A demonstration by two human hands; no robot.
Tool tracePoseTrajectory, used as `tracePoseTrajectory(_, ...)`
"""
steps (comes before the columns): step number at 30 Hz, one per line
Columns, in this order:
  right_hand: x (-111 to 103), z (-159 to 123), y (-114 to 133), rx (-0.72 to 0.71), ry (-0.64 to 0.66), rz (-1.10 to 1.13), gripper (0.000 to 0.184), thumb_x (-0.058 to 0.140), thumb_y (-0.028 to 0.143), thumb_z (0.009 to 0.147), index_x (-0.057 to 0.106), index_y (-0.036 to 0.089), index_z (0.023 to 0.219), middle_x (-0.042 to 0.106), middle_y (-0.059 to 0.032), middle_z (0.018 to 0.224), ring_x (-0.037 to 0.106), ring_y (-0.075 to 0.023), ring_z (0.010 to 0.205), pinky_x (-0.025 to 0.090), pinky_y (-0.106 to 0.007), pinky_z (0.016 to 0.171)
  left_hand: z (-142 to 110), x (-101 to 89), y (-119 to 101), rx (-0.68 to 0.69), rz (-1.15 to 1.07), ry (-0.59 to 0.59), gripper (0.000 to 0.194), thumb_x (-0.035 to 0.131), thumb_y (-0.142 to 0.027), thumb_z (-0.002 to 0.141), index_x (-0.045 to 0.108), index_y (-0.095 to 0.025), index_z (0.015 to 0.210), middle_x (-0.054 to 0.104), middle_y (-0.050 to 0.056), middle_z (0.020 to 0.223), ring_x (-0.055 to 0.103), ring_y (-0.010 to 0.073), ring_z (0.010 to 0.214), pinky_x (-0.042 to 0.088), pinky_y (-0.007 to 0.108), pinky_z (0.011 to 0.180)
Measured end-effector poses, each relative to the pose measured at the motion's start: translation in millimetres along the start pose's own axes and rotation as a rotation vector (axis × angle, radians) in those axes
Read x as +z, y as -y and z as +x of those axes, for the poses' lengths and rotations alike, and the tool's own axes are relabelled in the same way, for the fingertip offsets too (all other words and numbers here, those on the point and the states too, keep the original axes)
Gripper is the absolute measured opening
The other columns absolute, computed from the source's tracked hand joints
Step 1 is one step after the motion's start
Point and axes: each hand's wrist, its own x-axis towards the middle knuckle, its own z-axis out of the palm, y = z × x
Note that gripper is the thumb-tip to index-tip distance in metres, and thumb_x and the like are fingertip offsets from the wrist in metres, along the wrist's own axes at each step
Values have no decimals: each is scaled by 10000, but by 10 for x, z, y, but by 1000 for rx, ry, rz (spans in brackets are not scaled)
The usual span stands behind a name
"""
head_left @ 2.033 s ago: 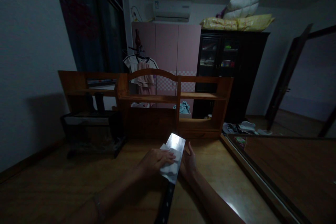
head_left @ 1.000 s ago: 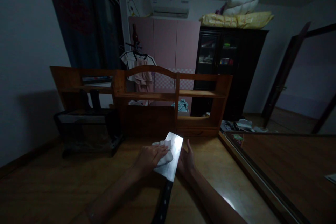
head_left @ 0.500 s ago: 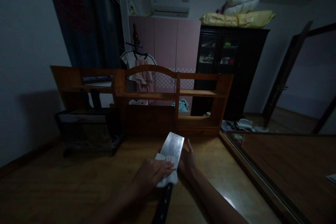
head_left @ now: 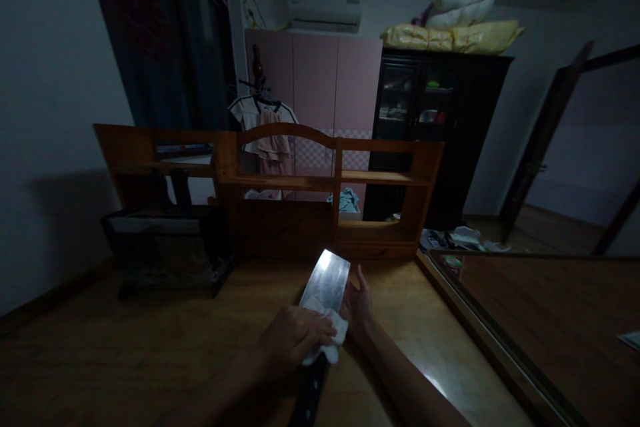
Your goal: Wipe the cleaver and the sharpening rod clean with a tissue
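Note:
A broad steel cleaver (head_left: pixel 326 285) with a dark riveted handle (head_left: pixel 309 392) lies over the wooden desk (head_left: pixel 150 360), blade pointing away from me. My left hand (head_left: pixel 293 341) presses a white tissue (head_left: pixel 331 335) against the blade near the handle, fingers closed over the tissue. My right hand (head_left: pixel 356 310) sits at the blade's right edge, fingers up along it, steadying the cleaver; part of it is hidden behind the blade.
A wooden shelf unit (head_left: pixel 330 193) stands at the desk's back edge. A dark rack (head_left: pixel 160 240) sits at the left. A second brown tabletop (head_left: pixel 540 320) adjoins on the right. Behind are a pink wardrobe (head_left: pixel 320 93) and a black cabinet (head_left: pixel 440 120).
My left hand has slid the tissue back along the blade from its far part toward the handle. The right hand has stayed at the blade's edge.

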Motion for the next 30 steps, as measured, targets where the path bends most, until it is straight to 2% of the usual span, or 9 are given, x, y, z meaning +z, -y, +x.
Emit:
tracePoseTrajectory(2,11,-3,-1,-20,3,24,521,445,588,842,621,131,1020,713,-112,887,664,-277,857,504,-426,766,-9,-61,22,9,61,14,418,260,-210,961,650,-234,1109,653,5,1171,577,147,1118,393,344,1022)
tracePoseTrajectory(6,43,2,-10,-21,53,63,561,419,606,845,605,127,1071,700,-127,980,636,-293,956,471,-471,840,15,-221,126,-57,222,30,402,263,-231,971,566,-227,1236,562,28,1296,507,167,1207,360,369,1058)
tracePoseTrajectory(10,32,27,-19,14,91,66,607,400,626,842,580,119,1122,680,-147,1042,615,-293,1017,446,-488,883,155,-307,257,-67,269,101,409,254,-283,981,512,-222,1292,498,39,1358,442,175,1265,325,357,1085)
tracePoseTrajectory(16,25,44,-8,-15,52,119,577,415,592,854,571,125,1154,640,-125,1160,555,-251,1135,425,-426,945,583,-223,384,-187,255,102,467,182,-377,987,417,-243,1367,427,7,1415,364,157,1316,289,328,1102)
tracePoseTrajectory(22,25,57,-14,-36,55,155,529,426,557,862,536,187,1224,625,-91,1202,548,-240,1154,440,-441,928,966,-142,530,-203,331,91,501,147,-387,982,365,-213,1398,396,21,1437,343,156,1328,247,322,1108)
tracePoseTrajectory(26,5,83,-23,-67,33,188,486,424,529,874,557,189,1195,650,-76,1162,577,-216,1116,458,-408,917,945,-94,580,-153,399,114,490,156,-352,980,357,-203,1401,352,26,1460,309,155,1345,224,328,1116)
tracePoseTrajectory(30,5,82,-28,-60,30,200,473,434,504,879,560,175,1194,659,-77,1144,572,-213,1123,458,-393,921,754,-62,567,-171,451,49,472,176,-322,979,333,-219,1412,344,18,1466,295,138,1350,226,318,1120)
